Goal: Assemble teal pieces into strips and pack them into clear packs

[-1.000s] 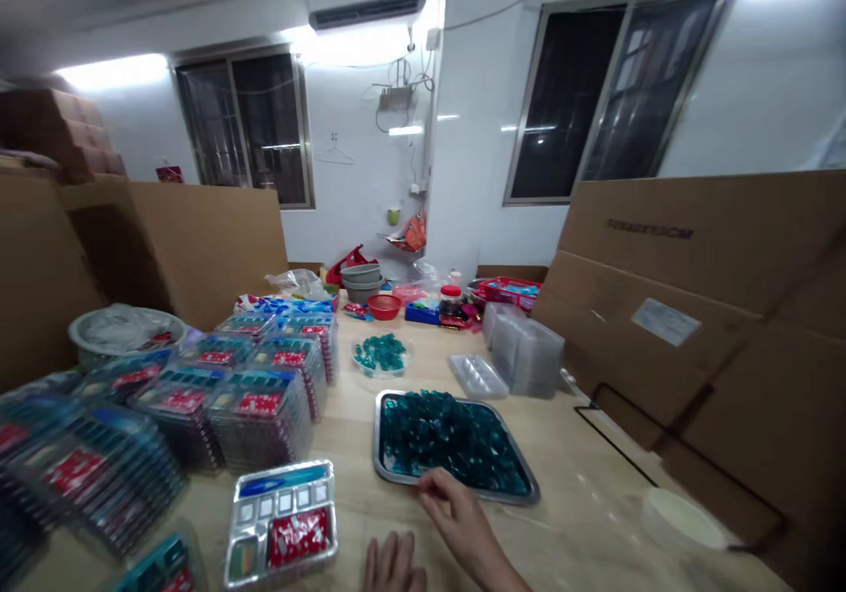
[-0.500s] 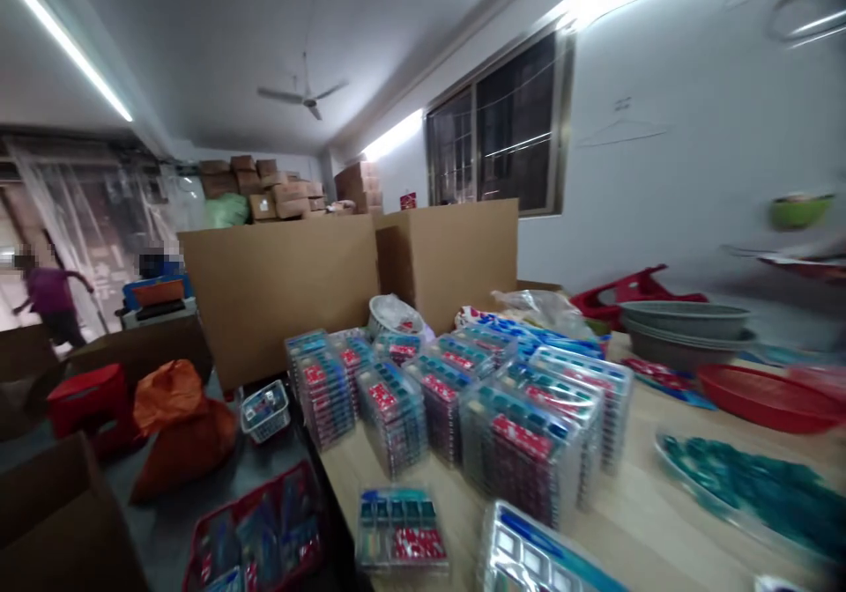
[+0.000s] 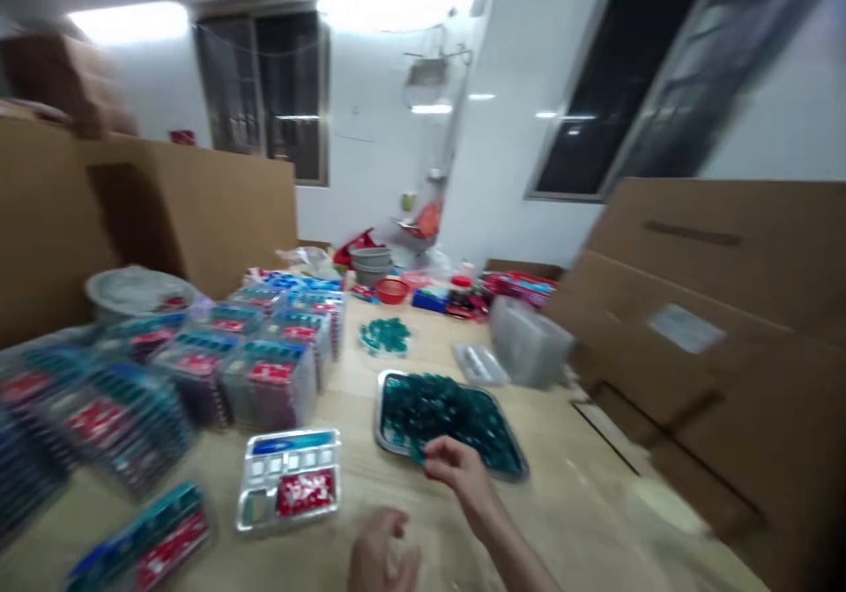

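Observation:
My right hand (image 3: 459,477) is at the near edge of a silver-rimmed tray (image 3: 382,411) heaped with small dark teal pieces (image 3: 442,411). Its thumb and forefinger pinch together, and a bit of teal shows at their tips. Lower in the view, my left hand (image 3: 383,552) is curled above the table, thumb and fingers apart with nothing visible between them. To its left lies a clear compartment case (image 3: 291,477) with a blue strip, pale empty-looking squares and a red-and-white patterned piece. Another, blurred filled case (image 3: 145,543) is tilted at the lower left.
Stacks of filled clear cases (image 3: 270,381) crowd the left side. Beyond the tray are a small pile of teal pieces (image 3: 387,335), a red bowl (image 3: 392,290) and grey basins (image 3: 371,262). Clear plastic trays (image 3: 532,345) and a large cardboard box (image 3: 720,275) border the right.
The view has swung right and down, away from the room and the far person. Both my hands and the teal-filled tray are now visible; no hands showed before.

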Tool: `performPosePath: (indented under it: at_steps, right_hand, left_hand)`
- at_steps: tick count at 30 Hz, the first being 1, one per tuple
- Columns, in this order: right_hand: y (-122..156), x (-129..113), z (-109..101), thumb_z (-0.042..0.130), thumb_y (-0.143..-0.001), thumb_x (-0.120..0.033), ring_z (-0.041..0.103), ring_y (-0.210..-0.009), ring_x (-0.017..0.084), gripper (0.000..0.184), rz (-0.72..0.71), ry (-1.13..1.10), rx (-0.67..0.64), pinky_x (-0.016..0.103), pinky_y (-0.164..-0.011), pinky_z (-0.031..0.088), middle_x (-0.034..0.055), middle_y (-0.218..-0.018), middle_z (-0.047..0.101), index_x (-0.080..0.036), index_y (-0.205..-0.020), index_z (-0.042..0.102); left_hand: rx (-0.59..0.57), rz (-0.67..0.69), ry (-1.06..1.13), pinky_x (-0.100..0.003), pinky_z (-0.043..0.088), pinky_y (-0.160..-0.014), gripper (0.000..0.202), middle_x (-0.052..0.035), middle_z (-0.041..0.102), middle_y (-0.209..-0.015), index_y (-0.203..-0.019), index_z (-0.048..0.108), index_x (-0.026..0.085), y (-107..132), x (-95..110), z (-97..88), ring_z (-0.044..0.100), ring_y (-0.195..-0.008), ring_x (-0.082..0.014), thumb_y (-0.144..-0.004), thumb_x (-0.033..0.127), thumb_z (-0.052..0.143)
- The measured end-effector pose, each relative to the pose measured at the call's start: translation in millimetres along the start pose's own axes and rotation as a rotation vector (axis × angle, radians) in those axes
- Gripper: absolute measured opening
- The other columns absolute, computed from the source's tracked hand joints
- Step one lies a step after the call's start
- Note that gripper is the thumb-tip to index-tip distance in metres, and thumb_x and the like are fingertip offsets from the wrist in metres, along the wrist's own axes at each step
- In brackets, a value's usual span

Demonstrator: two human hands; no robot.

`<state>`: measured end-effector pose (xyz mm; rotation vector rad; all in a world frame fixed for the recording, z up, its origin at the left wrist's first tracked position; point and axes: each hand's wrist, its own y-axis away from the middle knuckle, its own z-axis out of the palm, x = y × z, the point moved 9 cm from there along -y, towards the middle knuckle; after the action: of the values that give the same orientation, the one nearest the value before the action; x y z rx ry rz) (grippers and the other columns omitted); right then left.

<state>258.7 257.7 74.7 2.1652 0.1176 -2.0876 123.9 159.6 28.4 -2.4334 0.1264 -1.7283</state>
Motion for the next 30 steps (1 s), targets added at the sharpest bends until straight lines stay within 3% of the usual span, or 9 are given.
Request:
performPosePath:
  at_steps: [4, 10, 19, 24, 30]
  right_hand:
    - [36.6, 9.5, 14.8, 0.076, -0.055, -0.024, 0.054, -0.057, 0.012, 0.023, 0.05, -0.259, -0.023, 0.023, -0.06, 0.041, -0.0008, -0.061, 0.063, -0.015, -0.072, 0.064]
    - [63.9, 27.9, 19.3, 0.079, -0.059, -0.032, 0.056, -0.061, 0.013, 0.026, -0.005, -0.203, -0.024, 0.025, -0.06, 0.041, 0.0011, -0.069, 0.063, -0.015, -0.071, 0.063]
    - [67.8, 45.1, 28.5, 0.079, -0.058, -0.032, 0.058, -0.065, 0.015, 0.031, 0.05, -0.297, -0.076, 0.027, -0.063, 0.044, 0.0015, -0.073, 0.064, -0.016, -0.081, 0.064]
    - [70.9, 45.7, 38.8, 0.075, -0.06, -0.03, 0.055, -0.062, 0.013, 0.025, 0.057, -0.245, -0.139, 0.025, -0.06, 0.041, 0.002, -0.069, 0.064, -0.014, -0.078, 0.065]
    - [75.3, 42.0, 44.1, 0.071, -0.056, -0.018, 0.05, -0.058, 0.01, 0.017, 0.11, -0.257, -0.158, 0.021, -0.055, 0.034, -0.0036, -0.061, 0.057, -0.015, -0.068, 0.059]
  left_hand:
    - [0.039, -0.203, 0.38, -0.026, 0.046, -0.069, 0.034, -0.0047, 0.062, -0.076, -0.082, 0.062, 0.014, -18.3, 2.7, -7.4, 0.057, -0.074, -0.017, -0.076, 0.048, 0.057]
    - [0.05, -0.329, 0.607, -0.021, 0.039, -0.056, 0.031, 0.0, 0.057, -0.058, -0.063, 0.061, 0.013, -19.0, 5.1, -0.2, 0.049, -0.058, -0.0108, -0.061, 0.04, 0.074]
    - [0.02, -0.475, 0.714, -0.021, 0.037, -0.053, 0.032, -0.0001, 0.058, -0.056, -0.065, 0.063, 0.011, -5.1, -12.4, 4.2, 0.05, -0.053, -0.0092, -0.058, 0.04, 0.077]
    - [0.048, -0.449, 0.708, -0.02, 0.036, -0.051, 0.027, 0.001, 0.056, -0.054, -0.062, 0.062, 0.012, -2.6, -15.4, -2.1, 0.048, -0.052, -0.0087, -0.055, 0.033, 0.078]
    - [0.031, -0.416, 0.655, -0.02, 0.034, -0.048, 0.023, 0.0016, 0.053, -0.05, -0.057, 0.06, 0.012, 1.7, -16.8, -6.2, 0.045, -0.049, -0.0086, -0.055, 0.029, 0.075]
